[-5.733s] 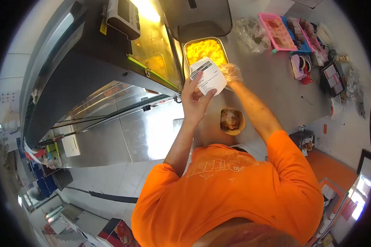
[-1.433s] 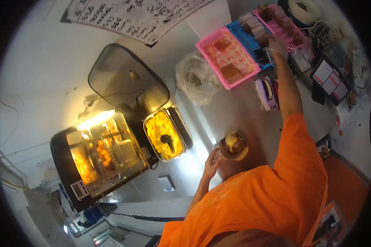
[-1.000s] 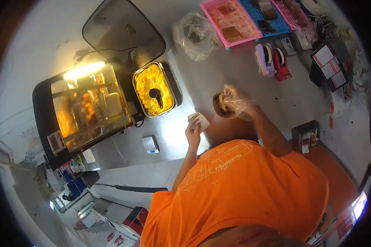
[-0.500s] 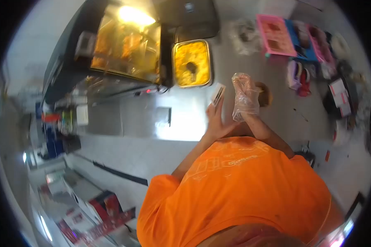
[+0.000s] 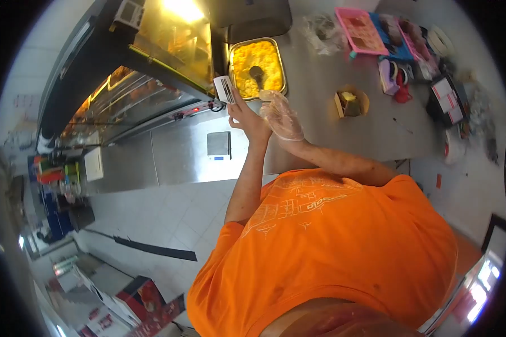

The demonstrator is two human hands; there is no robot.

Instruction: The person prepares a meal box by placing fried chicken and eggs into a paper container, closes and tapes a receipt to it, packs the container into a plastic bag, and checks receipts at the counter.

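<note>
My left hand (image 5: 252, 123) is closed on a white card with black print (image 5: 224, 90), held up by the glass warming cabinet. A loose clear plastic glove covers my right hand (image 5: 284, 117). Its fingers stretch toward the near corner of a metal tray (image 5: 285, 90) full of yellow food (image 5: 267, 56); whether they touch the rim I cannot tell. A dark spoon (image 5: 257, 73) rests in that food. My wrists are close together. Below my left hand a small digital scale (image 5: 219, 145) sits on the counter. To the right is a brown paper box (image 5: 361, 102) with some food inside.
A lit warming cabinet (image 5: 135, 101) stands at the left of the steel counter (image 5: 315, 135). Pink trays (image 5: 362, 35), tape rolls (image 5: 400, 76) and a black holder with white cards (image 5: 447, 101) occupy the right. A plastic bag (image 5: 323, 32) lies at the back.
Both hands have moved left toward the tray, the left one carrying the white card. My right hand has left the brown box, which now shows fully. The camera view has shifted.
</note>
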